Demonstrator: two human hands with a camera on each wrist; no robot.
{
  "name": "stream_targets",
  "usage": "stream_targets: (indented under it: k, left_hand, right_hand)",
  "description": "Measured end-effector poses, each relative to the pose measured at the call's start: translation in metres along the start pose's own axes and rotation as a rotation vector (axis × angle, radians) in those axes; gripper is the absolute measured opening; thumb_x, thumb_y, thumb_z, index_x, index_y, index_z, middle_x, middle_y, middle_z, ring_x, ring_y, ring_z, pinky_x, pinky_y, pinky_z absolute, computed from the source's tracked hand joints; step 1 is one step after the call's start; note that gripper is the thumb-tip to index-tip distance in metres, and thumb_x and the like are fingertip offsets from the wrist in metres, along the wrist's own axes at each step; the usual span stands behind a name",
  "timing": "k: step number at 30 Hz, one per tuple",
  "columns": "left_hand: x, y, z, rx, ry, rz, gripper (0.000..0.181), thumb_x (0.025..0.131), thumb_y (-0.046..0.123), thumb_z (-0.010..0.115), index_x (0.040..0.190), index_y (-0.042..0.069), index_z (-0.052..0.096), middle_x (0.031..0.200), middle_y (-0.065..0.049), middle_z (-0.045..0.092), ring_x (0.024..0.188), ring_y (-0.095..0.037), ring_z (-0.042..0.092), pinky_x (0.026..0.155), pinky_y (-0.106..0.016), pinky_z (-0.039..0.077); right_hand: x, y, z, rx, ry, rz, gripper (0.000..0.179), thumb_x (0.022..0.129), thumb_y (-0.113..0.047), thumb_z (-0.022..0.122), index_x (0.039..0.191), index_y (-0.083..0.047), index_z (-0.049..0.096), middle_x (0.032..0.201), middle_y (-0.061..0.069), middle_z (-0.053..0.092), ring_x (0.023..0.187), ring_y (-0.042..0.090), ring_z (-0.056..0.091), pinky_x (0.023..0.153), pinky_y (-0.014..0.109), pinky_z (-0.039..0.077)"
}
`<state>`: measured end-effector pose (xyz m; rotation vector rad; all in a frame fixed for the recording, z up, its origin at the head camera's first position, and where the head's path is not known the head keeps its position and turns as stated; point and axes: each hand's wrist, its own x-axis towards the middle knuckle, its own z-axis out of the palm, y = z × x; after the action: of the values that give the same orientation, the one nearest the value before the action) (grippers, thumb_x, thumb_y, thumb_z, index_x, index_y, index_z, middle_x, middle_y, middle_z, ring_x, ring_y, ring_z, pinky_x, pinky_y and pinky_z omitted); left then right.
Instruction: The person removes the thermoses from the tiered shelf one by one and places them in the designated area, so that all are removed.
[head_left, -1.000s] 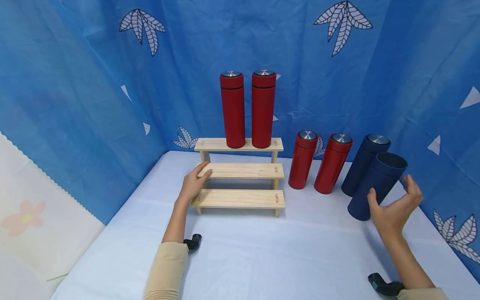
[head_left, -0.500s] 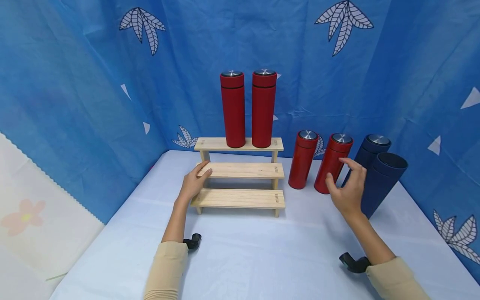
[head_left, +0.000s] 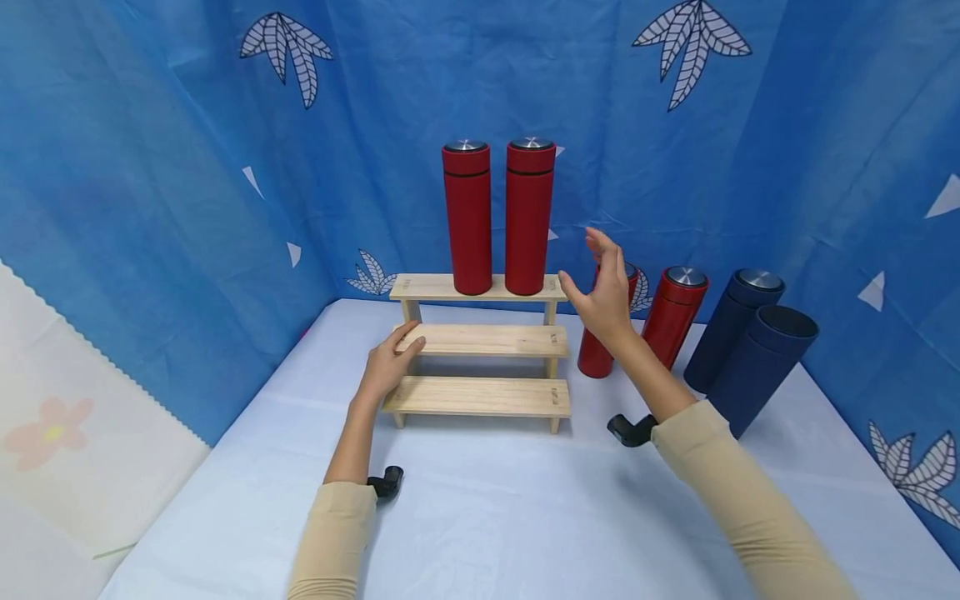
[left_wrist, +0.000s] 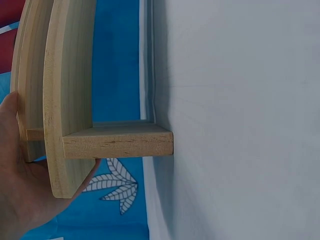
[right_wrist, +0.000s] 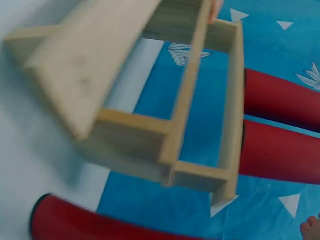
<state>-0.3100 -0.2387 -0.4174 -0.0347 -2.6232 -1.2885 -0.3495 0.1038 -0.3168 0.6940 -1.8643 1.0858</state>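
Observation:
A three-tier wooden display stand (head_left: pixel 480 340) stands on the table. My left hand (head_left: pixel 387 367) holds it by the left end of its middle step; in the left wrist view the hand (left_wrist: pixel 30 195) lies partly behind the wood. Two tall red thermos bottles, the left one (head_left: pixel 468 221) and the right one (head_left: pixel 530 221), stand upright on the top step. My right hand (head_left: pixel 606 296) is raised just right of that step, thumb and fingers spread apart with nothing between them. Behind it is a shorter red thermos (head_left: pixel 595 354), partly hidden.
Right of my right hand stands another red thermos (head_left: pixel 677 312), its lower part hidden by my forearm. Farther right are two dark blue thermoses, the rear one (head_left: pixel 723 333) and the front one (head_left: pixel 765 367). A blue patterned curtain (head_left: pixel 600 75) hangs behind the white-covered table (head_left: pixel 495 508).
My right hand has moved away from the front blue thermos, leftward and up past the red ones to beside the top step. The left hand keeps its place on the stand.

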Motion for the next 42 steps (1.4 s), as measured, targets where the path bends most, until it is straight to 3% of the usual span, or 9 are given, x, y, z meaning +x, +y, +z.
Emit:
stream_targets:
  k: [6, 12, 20, 26, 33, 42]
  left_hand:
    - [-0.001, -0.001, -0.001, 0.0, 0.002, 0.008, 0.063, 0.087, 0.06, 0.048, 0.141, 0.028, 0.039, 0.143, -0.01, 0.038, 0.129, -0.036, 0.035, 0.1, -0.058, 0.029]
    - [0.0, -0.003, 0.0, 0.0, -0.003, 0.007, 0.065, 0.086, 0.063, 0.047, 0.141, 0.029, 0.039, 0.143, -0.009, 0.038, 0.129, -0.035, 0.035, 0.1, -0.058, 0.029]
    - [0.001, -0.001, 0.001, 0.004, -0.01, 0.003, 0.066, 0.085, 0.064, 0.046, 0.141, 0.03, 0.039, 0.143, -0.009, 0.038, 0.129, -0.036, 0.035, 0.1, -0.059, 0.029]
    - [0.001, -0.001, 0.002, 0.0, -0.01, 0.003, 0.065, 0.085, 0.064, 0.047, 0.14, 0.03, 0.04, 0.143, -0.008, 0.038, 0.129, -0.035, 0.034, 0.099, -0.059, 0.029]
    - [0.001, -0.003, 0.003, 0.0, -0.019, 0.001, 0.066, 0.084, 0.066, 0.046, 0.141, 0.032, 0.039, 0.143, -0.008, 0.038, 0.13, -0.035, 0.034, 0.1, -0.059, 0.029]
    - [0.0, -0.003, 0.0, 0.004, -0.01, -0.002, 0.067, 0.085, 0.066, 0.046, 0.141, 0.031, 0.039, 0.143, -0.009, 0.038, 0.129, -0.036, 0.035, 0.099, -0.059, 0.029]
  right_hand:
    - [0.031, -0.003, 0.027, 0.068, 0.011, 0.054, 0.082, 0.081, -0.018, 0.072, 0.146, -0.019, 0.021, 0.139, 0.004, 0.037, 0.124, 0.01, 0.039, 0.1, 0.027, 0.036]
    - [0.041, -0.003, 0.051, 0.063, -0.057, 0.098, 0.098, 0.08, -0.025, 0.073, 0.15, -0.021, 0.005, 0.147, 0.004, 0.024, 0.13, 0.008, 0.027, 0.099, 0.029, 0.037]
    - [0.037, -0.006, 0.071, -0.037, -0.208, 0.205, 0.107, 0.08, -0.031, 0.072, 0.148, -0.028, -0.01, 0.152, 0.01, 0.003, 0.137, 0.024, 0.018, 0.094, 0.046, 0.042]
    - [0.034, -0.005, 0.077, -0.071, -0.198, 0.255, 0.104, 0.083, -0.019, 0.07, 0.146, -0.034, -0.011, 0.145, 0.015, 0.019, 0.126, 0.03, 0.036, 0.091, 0.045, 0.046]
    - [0.025, -0.007, 0.073, -0.039, -0.136, 0.234, 0.103, 0.082, -0.016, 0.071, 0.147, -0.035, -0.007, 0.138, 0.013, 0.028, 0.122, 0.025, 0.039, 0.088, 0.039, 0.048]
    - [0.002, -0.02, 0.052, 0.032, -0.063, 0.084, 0.102, 0.079, -0.012, 0.073, 0.149, -0.032, 0.001, 0.136, 0.012, 0.034, 0.124, 0.017, 0.035, 0.086, 0.04, 0.049]
